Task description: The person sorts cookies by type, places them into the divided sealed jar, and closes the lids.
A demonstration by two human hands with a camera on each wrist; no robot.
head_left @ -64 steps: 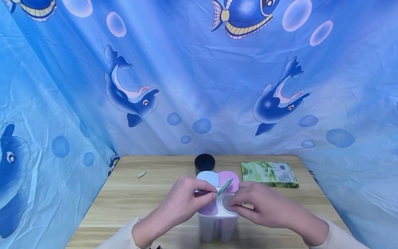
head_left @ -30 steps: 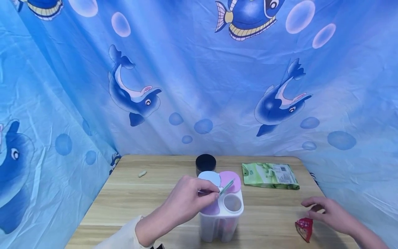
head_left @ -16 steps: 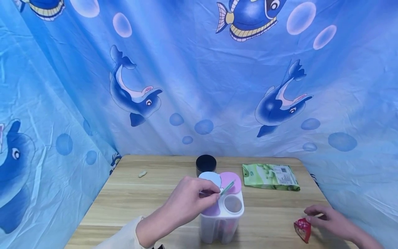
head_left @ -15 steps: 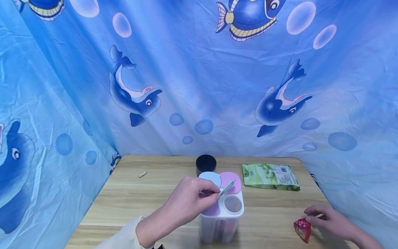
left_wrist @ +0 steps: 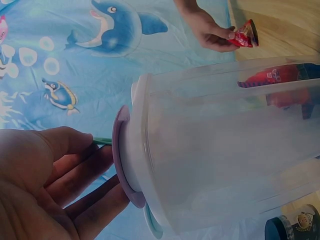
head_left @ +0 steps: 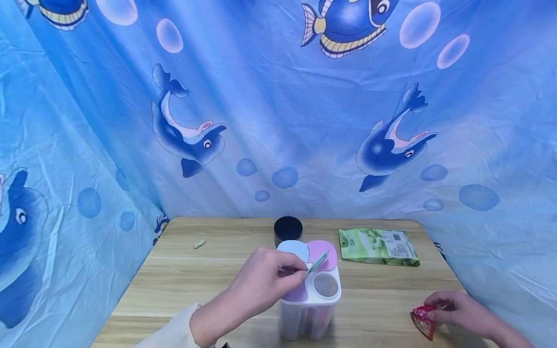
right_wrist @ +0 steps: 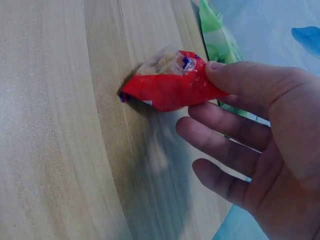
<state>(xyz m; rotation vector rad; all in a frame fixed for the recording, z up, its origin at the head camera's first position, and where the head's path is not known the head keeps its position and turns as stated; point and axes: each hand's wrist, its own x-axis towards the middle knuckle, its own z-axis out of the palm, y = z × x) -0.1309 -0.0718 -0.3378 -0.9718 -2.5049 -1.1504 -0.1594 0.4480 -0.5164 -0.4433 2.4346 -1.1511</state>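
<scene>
A translucent four-compartment storage container [head_left: 306, 319] stands near the table's front. Its blue lid [head_left: 293, 251], pink lid [head_left: 321, 249] and purple lid [head_left: 298, 293] cover three openings, while the fourth round opening [head_left: 325, 284] is uncovered. My left hand [head_left: 267, 275] pinches the raised green lid [head_left: 319, 261], tilted on edge; in the left wrist view mostly its edge [left_wrist: 102, 141] shows. At the right of the table my right hand [head_left: 463, 311] pinches a small red snack packet [right_wrist: 170, 85] between thumb and fingers. The packet has a clear window with light brown contents. Red packets [left_wrist: 275, 77] show inside the container.
Behind the container stands a black-lidded jar [head_left: 288, 229]. A green snack bag [head_left: 378, 247] lies flat at the back right. One small pale object [head_left: 199, 244] is at the back left of the wooden table [head_left: 191, 280]. A blue dolphin-print curtain [head_left: 278, 106] surrounds it.
My right hand has moved from the container to the table's right side and taken hold of the red snack packet. The left hand stays at the green lid.
</scene>
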